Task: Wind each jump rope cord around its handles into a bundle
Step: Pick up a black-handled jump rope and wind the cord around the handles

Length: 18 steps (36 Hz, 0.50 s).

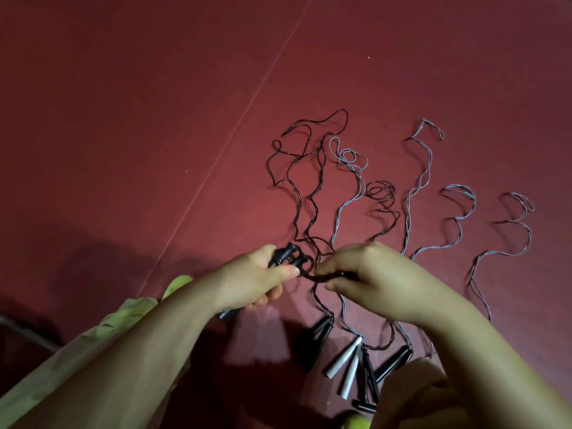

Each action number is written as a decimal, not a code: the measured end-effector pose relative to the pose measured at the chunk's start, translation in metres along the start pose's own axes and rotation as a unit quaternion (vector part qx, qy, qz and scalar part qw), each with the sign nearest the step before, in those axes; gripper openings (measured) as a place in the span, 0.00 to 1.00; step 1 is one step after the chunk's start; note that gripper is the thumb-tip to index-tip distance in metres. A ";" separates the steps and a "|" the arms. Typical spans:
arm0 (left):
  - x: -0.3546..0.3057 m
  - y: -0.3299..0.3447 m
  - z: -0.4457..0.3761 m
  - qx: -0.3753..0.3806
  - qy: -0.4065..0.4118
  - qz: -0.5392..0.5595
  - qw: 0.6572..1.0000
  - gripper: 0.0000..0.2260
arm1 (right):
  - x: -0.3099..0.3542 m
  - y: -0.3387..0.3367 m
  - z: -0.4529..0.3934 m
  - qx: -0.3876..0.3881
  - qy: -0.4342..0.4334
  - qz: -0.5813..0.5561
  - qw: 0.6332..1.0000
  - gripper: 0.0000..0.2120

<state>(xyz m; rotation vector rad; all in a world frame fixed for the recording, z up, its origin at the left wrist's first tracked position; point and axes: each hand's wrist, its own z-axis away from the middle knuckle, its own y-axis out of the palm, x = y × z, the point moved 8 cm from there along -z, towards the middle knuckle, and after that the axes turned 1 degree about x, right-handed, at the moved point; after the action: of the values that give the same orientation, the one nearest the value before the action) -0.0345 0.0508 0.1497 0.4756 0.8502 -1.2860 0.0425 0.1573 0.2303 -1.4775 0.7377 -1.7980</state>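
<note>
Your left hand (257, 280) fingers grip the black handles (283, 258) w/ few turns on, right hand (368, 274) fingers pinch its cord (328, 276) beside them; approx. six ropes beyond the handles lie unwound.

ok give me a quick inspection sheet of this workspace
surface: dark red floor with a thin pale line across it
job's things: black handles with cord wound on; black cord trailing up the floor; loose ropes spread to the right; white handles and more black handles near the bottom
clutter: nothing seen
grippers: left hand grips the black handles; right hand pinches the cord
cables: only the rope cords
surroundings: green sleeve; dim light and shadows at lower left
</note>
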 end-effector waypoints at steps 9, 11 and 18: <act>-0.022 0.052 0.025 0.197 0.054 -0.013 0.979 0.05 | 0.002 0.000 -0.011 -0.034 0.011 -0.366 0.930 0.07; -0.026 0.058 0.030 0.225 0.065 -0.002 0.972 0.07 | 0.002 0.015 -0.013 0.003 0.021 -0.408 0.913 0.08; -0.034 0.061 0.035 0.248 0.096 0.224 0.938 0.30 | -0.012 0.028 -0.019 -0.039 0.094 -0.523 0.846 0.14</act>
<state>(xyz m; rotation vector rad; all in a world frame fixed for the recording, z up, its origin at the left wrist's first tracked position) 0.0320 0.0615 0.1887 1.1445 0.5219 -1.0260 0.0299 0.1501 0.1972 -1.9681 0.0072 -2.7505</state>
